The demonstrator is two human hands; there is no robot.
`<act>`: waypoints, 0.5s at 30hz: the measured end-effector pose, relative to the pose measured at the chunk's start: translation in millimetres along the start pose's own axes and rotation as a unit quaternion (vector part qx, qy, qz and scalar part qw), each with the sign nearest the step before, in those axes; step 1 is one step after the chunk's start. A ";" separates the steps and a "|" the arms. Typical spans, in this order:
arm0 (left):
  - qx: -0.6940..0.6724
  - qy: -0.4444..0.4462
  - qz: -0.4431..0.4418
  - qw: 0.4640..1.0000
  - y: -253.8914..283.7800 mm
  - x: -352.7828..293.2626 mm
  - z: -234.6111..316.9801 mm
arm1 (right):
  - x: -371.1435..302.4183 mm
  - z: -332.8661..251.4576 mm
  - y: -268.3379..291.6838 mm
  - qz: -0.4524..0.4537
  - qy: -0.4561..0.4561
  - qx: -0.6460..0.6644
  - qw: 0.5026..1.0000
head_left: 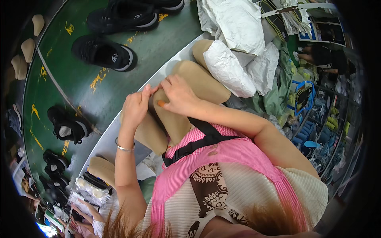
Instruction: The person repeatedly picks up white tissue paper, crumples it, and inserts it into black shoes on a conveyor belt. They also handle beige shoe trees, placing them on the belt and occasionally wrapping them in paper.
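Several beige pieces with rounded ends, which look like stacks of shoe insoles, lie side by side at the table's near edge. My left hand [136,106] is at the far rounded end of the middle beige insole stack [171,119], fingers bent. From the other side, my right hand [179,95] grips the same end, its thumb on the top face. The fingertips of both hands meet there, and an orange patch shows at my right thumb tip. Another beige stack [204,83] lies right of my hands, and one more [151,133] under my left wrist.
Black sneakers [104,53] stand on the green table [111,91], with another black sneaker [67,125] farther left. Crumpled white paper [234,29] is heaped beyond my right hand. At right are shelves [317,127] of packed goods. Other people's arms [89,210] show at lower left.
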State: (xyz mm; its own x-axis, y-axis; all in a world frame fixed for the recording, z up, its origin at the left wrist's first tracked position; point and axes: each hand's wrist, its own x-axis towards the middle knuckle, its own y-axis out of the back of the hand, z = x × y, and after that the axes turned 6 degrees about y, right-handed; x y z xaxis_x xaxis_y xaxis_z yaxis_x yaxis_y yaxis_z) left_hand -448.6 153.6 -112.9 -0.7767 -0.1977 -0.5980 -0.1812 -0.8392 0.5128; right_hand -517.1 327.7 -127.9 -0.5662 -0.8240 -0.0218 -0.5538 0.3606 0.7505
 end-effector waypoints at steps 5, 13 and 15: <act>0.021 -0.005 0.005 1.000 13.4 42.8 -3.8 | 23.3 9.5 -2.2 -0.020 0.038 0.061 0.997; -0.180 -0.061 -0.207 0.960 -22.9 88.8 -55.6 | 34.8 -6.6 3.8 -0.078 0.023 0.057 0.995; -0.162 -0.075 -0.202 0.963 -26.2 90.5 -63.7 | 36.1 -10.6 2.3 -0.070 0.036 0.049 0.996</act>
State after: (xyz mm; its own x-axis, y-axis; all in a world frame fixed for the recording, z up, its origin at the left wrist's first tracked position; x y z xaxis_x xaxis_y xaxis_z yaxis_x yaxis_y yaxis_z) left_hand -475.7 125.3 -219.7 -0.7646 0.2331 -0.6009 -0.3076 -0.9512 0.0225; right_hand -532.3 294.2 -119.9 -0.4365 -0.8968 -0.0720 -0.6826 0.2779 0.6759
